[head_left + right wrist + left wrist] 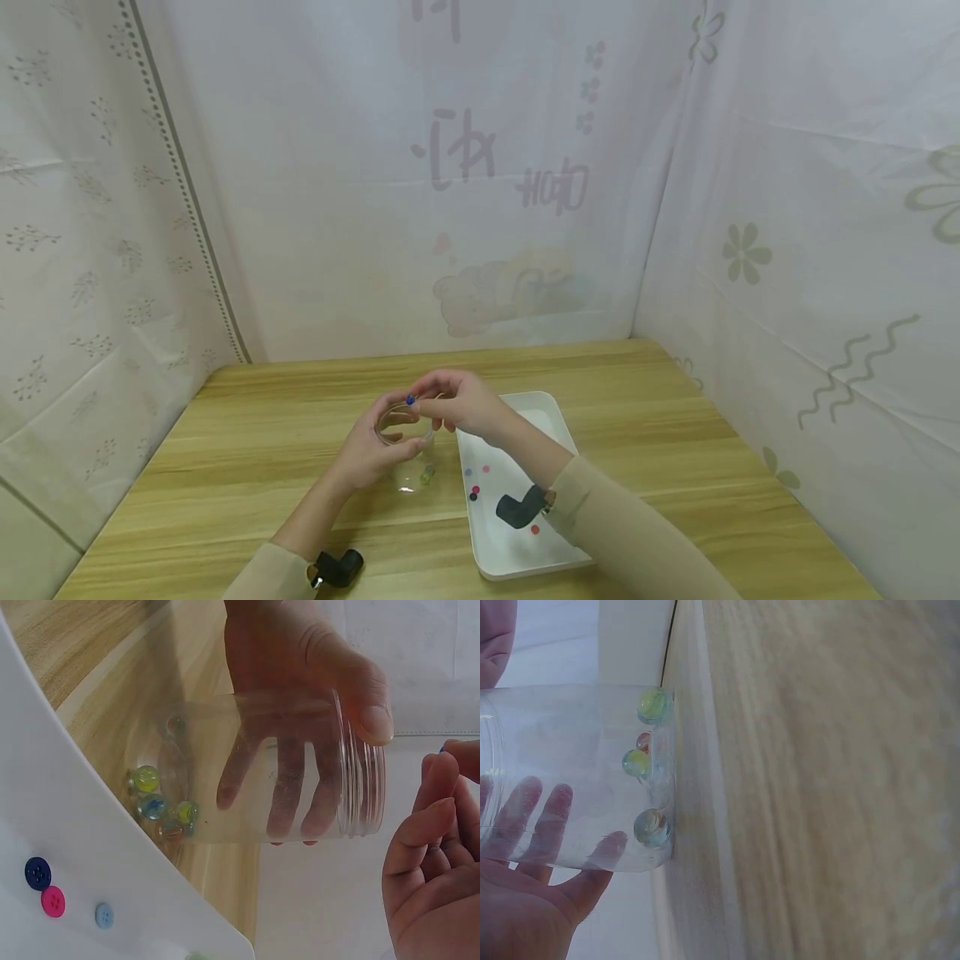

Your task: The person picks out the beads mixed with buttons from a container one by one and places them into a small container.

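My left hand (366, 454) grips a clear jar (262, 817) near its open mouth, fingers round one side and thumb at the rim. Several glass marbles (148, 778) with coloured swirls lie at the bottom of the jar. Just above the rim, my right hand (467, 408) pinches a small blue round piece (410, 400) between thumb and fingertips. Fingers mostly hide that piece in the right wrist view, and I cannot tell whether it is a button or a marble.
To the right of the jar, partly under my right forearm, is a shallow white tray (498, 557). It holds several loose buttons, among them a dark one (37, 874), a magenta one (53, 901), a light blue one (104, 916) and a red one (535, 529). Printed curtains surround the wooden table (637, 433).
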Demonstrator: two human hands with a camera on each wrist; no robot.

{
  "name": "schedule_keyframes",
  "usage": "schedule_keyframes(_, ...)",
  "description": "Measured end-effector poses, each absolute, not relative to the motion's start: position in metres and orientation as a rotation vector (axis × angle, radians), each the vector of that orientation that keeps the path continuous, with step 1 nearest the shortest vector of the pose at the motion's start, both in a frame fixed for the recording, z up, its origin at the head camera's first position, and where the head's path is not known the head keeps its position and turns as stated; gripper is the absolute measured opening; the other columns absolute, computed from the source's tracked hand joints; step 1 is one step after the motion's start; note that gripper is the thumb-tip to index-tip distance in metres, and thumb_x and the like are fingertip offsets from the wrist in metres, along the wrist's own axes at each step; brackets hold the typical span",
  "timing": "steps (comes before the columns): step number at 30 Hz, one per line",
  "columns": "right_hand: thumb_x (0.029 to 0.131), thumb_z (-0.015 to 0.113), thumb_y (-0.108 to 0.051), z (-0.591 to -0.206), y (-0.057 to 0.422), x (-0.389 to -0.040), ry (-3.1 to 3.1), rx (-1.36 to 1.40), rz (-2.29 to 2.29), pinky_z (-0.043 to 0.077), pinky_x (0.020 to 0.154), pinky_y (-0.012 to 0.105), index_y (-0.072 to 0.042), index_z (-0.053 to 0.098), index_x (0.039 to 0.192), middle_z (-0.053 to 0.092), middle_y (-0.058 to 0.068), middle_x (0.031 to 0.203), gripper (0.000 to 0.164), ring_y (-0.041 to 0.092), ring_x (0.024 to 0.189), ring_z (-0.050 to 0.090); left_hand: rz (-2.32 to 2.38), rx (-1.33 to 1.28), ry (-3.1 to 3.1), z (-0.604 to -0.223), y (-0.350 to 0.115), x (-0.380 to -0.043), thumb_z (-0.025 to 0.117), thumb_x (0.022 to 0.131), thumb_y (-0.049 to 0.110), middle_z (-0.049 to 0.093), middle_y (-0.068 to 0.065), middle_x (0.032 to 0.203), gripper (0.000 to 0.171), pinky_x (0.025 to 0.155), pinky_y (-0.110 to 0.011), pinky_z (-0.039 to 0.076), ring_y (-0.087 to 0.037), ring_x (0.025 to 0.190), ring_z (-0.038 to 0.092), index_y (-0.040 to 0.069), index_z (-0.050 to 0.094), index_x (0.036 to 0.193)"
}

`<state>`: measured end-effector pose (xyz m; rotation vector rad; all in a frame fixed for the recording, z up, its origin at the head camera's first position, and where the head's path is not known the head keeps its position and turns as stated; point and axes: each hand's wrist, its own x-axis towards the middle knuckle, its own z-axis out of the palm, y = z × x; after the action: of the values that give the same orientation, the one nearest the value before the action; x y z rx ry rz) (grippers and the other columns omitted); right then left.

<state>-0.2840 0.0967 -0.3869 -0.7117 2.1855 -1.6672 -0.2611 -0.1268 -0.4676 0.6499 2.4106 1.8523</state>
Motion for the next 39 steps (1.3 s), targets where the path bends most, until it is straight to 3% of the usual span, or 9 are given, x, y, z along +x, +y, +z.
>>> schedule_keyframes(6, 0.101, 0.078, -0.024, -0.389, 0.097, -0.284, 2.189, -0.719, -1.651, 0.049, 0.063, 0.028, -0.013, 0.077, 0.123, 0.076, 0.0, 0.106, 0.025, 0.014, 0.073, 0.065, 1.852, 0.633, 2.413, -0.467, -0.127, -0.26, 0.084, 0.096, 0.024, 0.06, -0.012, 0.154, 0.069, 0.116, -0.068, 0.049, -0.04, 0.142, 0.058, 0.019, 0.049, 0.156)
schedule_keyframes(18, 0.103, 0.077, -0.026, -0.389, 0.105, -0.29, 2.2, -0.683, -1.692, 0.049, 0.062, 0.026, -0.019, 0.07, 0.14, 0.071, 0.002, 0.114, 0.039, 0.016, 0.075, 0.063, 1.879, 0.633, 2.398, -0.465, -0.126, -0.26, 0.084, 0.094, 0.021, 0.062, -0.026, 0.151, 0.069, 0.117, -0.069, 0.048, -0.042, 0.141, 0.059, 0.017, 0.05, 0.154)
schedule_keyframes(27, 0.103, 0.076, -0.02, -0.393, 0.114, -0.295, 2.193, -0.674, -1.739, 0.047, 0.059, 0.024, -0.013, 0.069, 0.14, 0.071, 0.003, 0.113, 0.038, 0.018, 0.072, 0.061, 1.873, 0.648, 2.406, -0.465, -0.126, -0.261, 0.085, 0.094, 0.021, 0.062, -0.027, 0.149, 0.071, 0.115, -0.069, 0.049, -0.042, 0.14, 0.06, 0.012, 0.05, 0.155)
schedule_keyframes(39, 0.103, 0.077, -0.025, -0.402, 0.134, -0.305, 2.232, -0.65, -1.721, 0.048, 0.06, 0.024, -0.01, 0.067, 0.144, 0.072, 0.004, 0.116, 0.045, 0.016, 0.071, 0.062, 1.872, 0.661, 2.417, -0.465, -0.126, -0.261, 0.084, 0.094, 0.02, 0.065, -0.02, 0.148, 0.072, 0.114, -0.068, 0.05, -0.041, 0.138, 0.061, 0.009, 0.049, 0.156)
